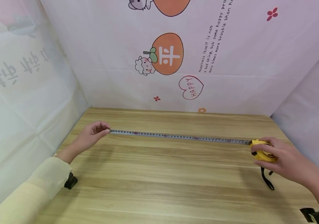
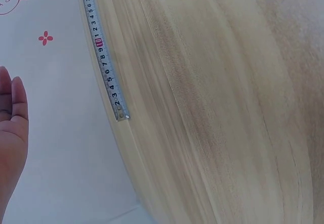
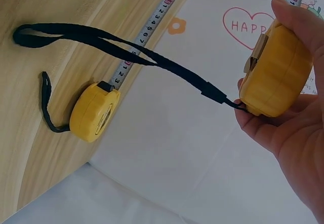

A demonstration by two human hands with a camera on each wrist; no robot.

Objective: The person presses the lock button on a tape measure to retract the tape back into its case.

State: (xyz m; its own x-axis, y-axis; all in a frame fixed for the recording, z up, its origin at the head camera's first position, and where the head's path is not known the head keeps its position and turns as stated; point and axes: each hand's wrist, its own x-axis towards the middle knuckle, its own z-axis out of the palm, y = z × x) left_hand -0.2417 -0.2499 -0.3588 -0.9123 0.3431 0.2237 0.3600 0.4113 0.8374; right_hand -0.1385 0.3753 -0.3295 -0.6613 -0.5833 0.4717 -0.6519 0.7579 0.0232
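At the left in the head view, my left hand (image 1: pixel 90 137) pinches the end of a metal tape blade (image 1: pixel 151 134) between thumb and fingertips. The blade stretches straight across to a yellow tape measure (image 1: pixel 260 151), which my right hand (image 1: pixel 291 160) grips by its case. From that case hangs a black wrist strap (image 3: pixel 91 34). A second yellow tape measure (image 3: pixel 93 115) lies on the table, its blade (image 2: pixel 104 64) drawn out along the far edge. That blade's end is free, apart from my left fingers (image 2: pixel 19 102). In the head view the second case is hidden.
The wooden table (image 1: pixel 154 186) runs up to a printed white cloth (image 1: pixel 106 62) standing behind it. More cloth closes in the left side (image 1: pixel 16 109) and right side (image 1: pixel 311 93). Black wrist mounts sit near both cuffs.
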